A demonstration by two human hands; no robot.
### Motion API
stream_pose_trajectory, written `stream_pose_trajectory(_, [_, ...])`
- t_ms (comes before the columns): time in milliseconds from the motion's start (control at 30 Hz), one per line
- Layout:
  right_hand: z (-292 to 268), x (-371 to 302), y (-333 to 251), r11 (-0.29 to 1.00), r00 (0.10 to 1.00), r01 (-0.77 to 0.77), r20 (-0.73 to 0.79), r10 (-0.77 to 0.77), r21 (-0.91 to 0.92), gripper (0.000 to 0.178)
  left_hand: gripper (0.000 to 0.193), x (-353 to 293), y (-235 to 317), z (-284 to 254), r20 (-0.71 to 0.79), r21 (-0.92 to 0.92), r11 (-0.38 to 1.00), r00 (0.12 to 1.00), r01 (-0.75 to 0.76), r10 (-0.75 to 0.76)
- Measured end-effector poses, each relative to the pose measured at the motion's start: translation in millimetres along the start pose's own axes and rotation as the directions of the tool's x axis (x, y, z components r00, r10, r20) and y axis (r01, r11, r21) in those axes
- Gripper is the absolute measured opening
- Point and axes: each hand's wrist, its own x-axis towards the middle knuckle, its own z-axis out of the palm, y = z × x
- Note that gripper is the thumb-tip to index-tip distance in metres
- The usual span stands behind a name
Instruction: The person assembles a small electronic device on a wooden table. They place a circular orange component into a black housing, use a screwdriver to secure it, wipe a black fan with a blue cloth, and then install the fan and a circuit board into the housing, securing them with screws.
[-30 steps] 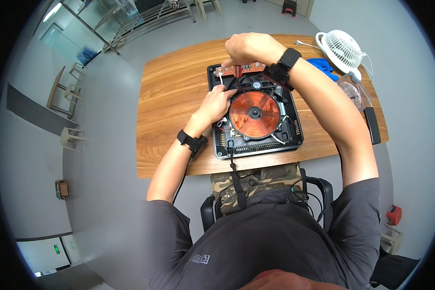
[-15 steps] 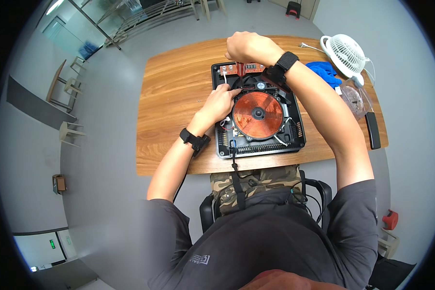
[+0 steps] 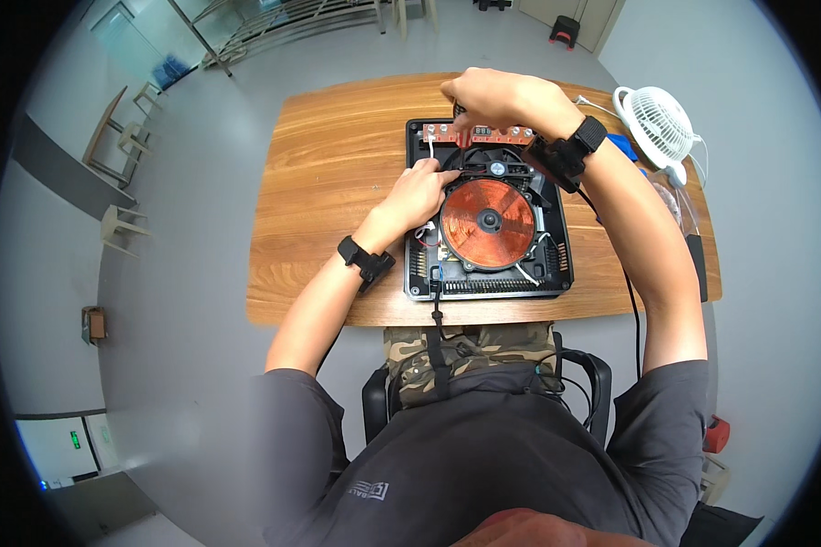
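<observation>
An induction cooker base (image 3: pixel 556 255) lies opened on the table, its round copper coil (image 3: pixel 470 239) exposed. Behind the coil sits a black cooling fan (image 3: pixel 520 170), and along the far edge runs an orange circuit board (image 3: pixel 511 135). My right hand (image 3: pixel 497 98) is closed round the top of a screwdriver (image 3: pixel 464 139) with a red and dark handle, held upright with its shaft down at the fan's left side. My left hand (image 3: pixel 418 193) rests at the left of the coil, index finger stretched to the fan frame beside the shaft. Its thumb is hidden.
The wooden table (image 3: pixel 328 201) bears a white fan (image 3: pixel 657 123) at the far right, with a blue cloth (image 3: pixel 622 146) and a black oblong object (image 3: pixel 696 264) partly behind my right arm. A cable hangs from my right wrist strap.
My right hand has shifted right and turned over the screwdriver, its wrist now lower over the cooker's right side. My left fingertip stays at the fan frame. The whole view has shifted slightly.
</observation>
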Motion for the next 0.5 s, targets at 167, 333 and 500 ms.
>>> stream_pose_trajectory(167, [12,6,17,0.994,0.987,-0.073,-0.148,0.060,-0.082,0.055,0.046,0,4,0,0.011,0.000,1.000,1.000,0.021,-0.021])
stream_pose_trajectory(333, [22,6,22,0.984,0.977,-0.137,-0.181,0.115,-0.116,0.062,0.048,0,-1,0,0.020,0.009,1.000,1.000,0.012,-0.012])
stream_pose_trajectory(500, [19,-10,22,0.992,0.979,0.101,-0.173,-0.112,-0.073,0.049,0.047,0,-2,0,0.018,-0.009,1.000,1.000,0.010,-0.010])
